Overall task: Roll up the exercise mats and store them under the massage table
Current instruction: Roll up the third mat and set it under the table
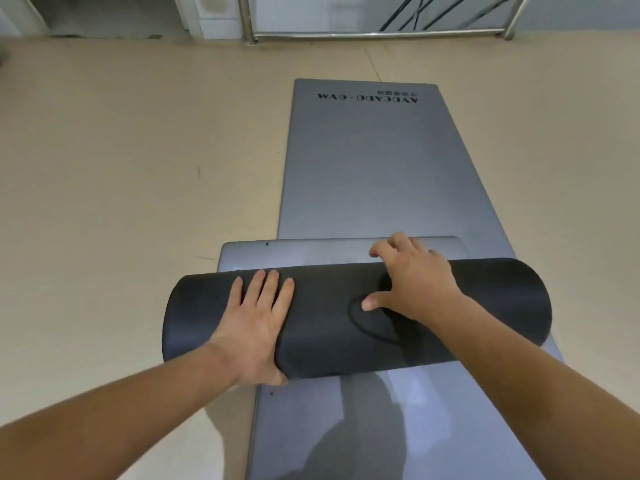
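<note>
Hands: left hand [254,323] flat, right hand [412,282] spread, both pressing on the dark grey rolled foam mat [318,341].
Roll: across the flat grey mat [374,168], left end overhanging its edge.
Room: beige floor [138,168] either side; steel railing [346,35] far ahead.

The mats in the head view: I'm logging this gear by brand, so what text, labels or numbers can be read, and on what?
"AVOCADO · GYM": dark capital print, upside down to the camera, at the far end of the flat grey mat; the last word's middle letter is unclear.
Row of small characters right beside that print, same mat: too blurred to read.
Dark rolled mat: no text visible.
</note>
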Demonstrator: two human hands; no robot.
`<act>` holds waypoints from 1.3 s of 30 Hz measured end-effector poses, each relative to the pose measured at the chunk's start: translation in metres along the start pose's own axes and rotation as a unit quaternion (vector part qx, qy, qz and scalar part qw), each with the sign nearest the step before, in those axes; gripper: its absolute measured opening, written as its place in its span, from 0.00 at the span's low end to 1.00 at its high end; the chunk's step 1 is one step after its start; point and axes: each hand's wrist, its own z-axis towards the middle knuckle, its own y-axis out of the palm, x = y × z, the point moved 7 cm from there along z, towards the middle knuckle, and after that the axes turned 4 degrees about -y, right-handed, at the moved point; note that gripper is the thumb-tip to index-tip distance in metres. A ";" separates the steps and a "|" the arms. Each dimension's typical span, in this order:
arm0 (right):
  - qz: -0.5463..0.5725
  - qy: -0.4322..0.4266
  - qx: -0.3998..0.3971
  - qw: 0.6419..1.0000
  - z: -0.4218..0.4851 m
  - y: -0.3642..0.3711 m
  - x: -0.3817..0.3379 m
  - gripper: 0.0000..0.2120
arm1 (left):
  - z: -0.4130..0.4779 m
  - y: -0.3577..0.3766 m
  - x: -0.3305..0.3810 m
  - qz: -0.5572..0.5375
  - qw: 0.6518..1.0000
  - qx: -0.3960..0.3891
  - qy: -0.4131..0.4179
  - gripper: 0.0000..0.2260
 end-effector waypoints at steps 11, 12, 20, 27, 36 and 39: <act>-0.174 -0.074 -0.007 0.982 -0.032 0.073 -0.031 0.66 | 0.034 -0.053 -0.016 -0.116 0.988 -0.060 0.083 0.51; -0.168 -0.076 -0.006 0.983 -0.030 0.073 -0.029 0.64 | 0.028 -0.049 -0.011 -0.111 0.989 -0.051 0.082 0.50; -0.199 -0.167 -0.079 0.963 -0.049 0.067 -0.032 0.64 | -0.009 -0.029 -0.005 -0.238 0.956 -0.130 0.109 0.41; -0.088 -0.138 -0.249 0.955 -0.027 0.042 -0.040 0.68 | -0.041 -0.052 -0.023 -0.292 0.950 -0.034 0.105 0.39; 0.004 -0.016 -0.069 0.997 -0.012 -0.001 -0.004 0.59 | -0.027 -0.024 0.013 -0.045 0.998 0.027 0.024 0.66; -0.036 -0.037 0.194 0.980 -0.053 -0.002 -0.004 0.26 | -0.003 -0.051 -0.011 -0.113 0.991 0.025 0.062 0.59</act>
